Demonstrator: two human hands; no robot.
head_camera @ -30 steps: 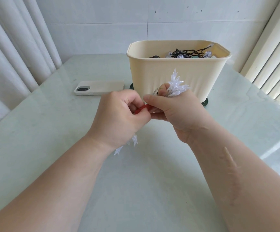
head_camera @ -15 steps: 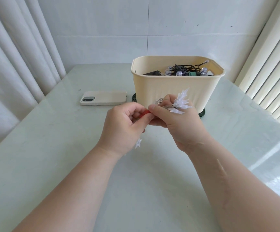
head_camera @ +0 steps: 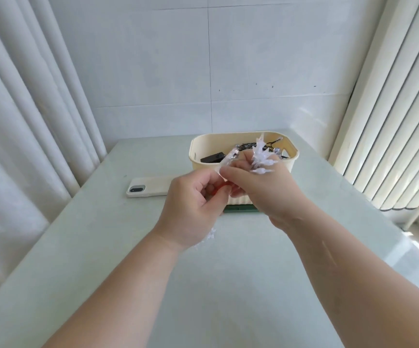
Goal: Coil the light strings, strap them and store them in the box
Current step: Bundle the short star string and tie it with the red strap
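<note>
A coiled light string [head_camera: 261, 156] with clear star-shaped bulbs sticks up out of my right hand [head_camera: 263, 189], which grips the bundle. A red strap [head_camera: 219, 190] shows between my two hands, pinched by my left hand [head_camera: 193, 209]. A few star bulbs [head_camera: 209, 236] hang below my left hand. Behind both hands stands the cream box [head_camera: 243, 156], holding a dark-wired light string [head_camera: 261, 146] and a black battery pack [head_camera: 213, 156].
A cream-cased phone [head_camera: 150, 188] lies flat to the left of the box. A green mat [head_camera: 238, 209] shows under the box. White curtains hang at the left and vertical blinds at the right. The pale table [head_camera: 216, 285] spreads toward me.
The camera has tilted up and drawn back, so the box now appears farther off. Both hands have risen with the bundle and now overlap the box front. The grip is unchanged.
</note>
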